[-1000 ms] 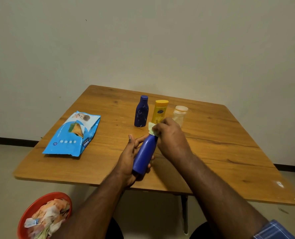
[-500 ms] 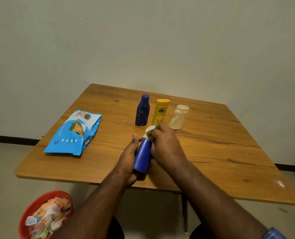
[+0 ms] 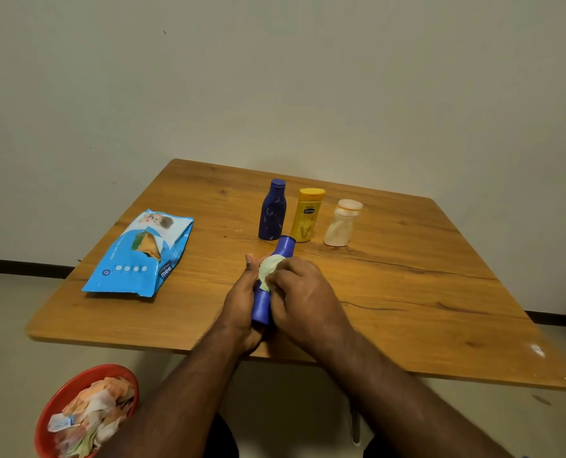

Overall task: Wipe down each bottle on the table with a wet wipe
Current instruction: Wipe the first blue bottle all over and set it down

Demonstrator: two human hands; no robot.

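Note:
A blue bottle [image 3: 264, 302] lies tilted over the near middle of the wooden table [image 3: 407, 292], cap end [image 3: 285, 246] pointing away from me. My left hand [image 3: 242, 302] grips its lower body from the left. My right hand [image 3: 304, 299] holds a pale wet wipe [image 3: 268, 267] pressed against the bottle's middle. Behind them stand three upright bottles in a row: a dark blue bottle [image 3: 272, 211], a yellow bottle [image 3: 308, 214] and a small translucent bottle [image 3: 341, 224].
A blue wet-wipe pack [image 3: 141, 256] lies on the table's left side. On the floor at the lower left is a red bin [image 3: 60, 401] with several used wipes. The wall runs close behind the table.
My right hand slid the wipe down from the bottle's cap end toward its middle, so the cap now shows. The bottle tipped more upright and moved slightly toward me.

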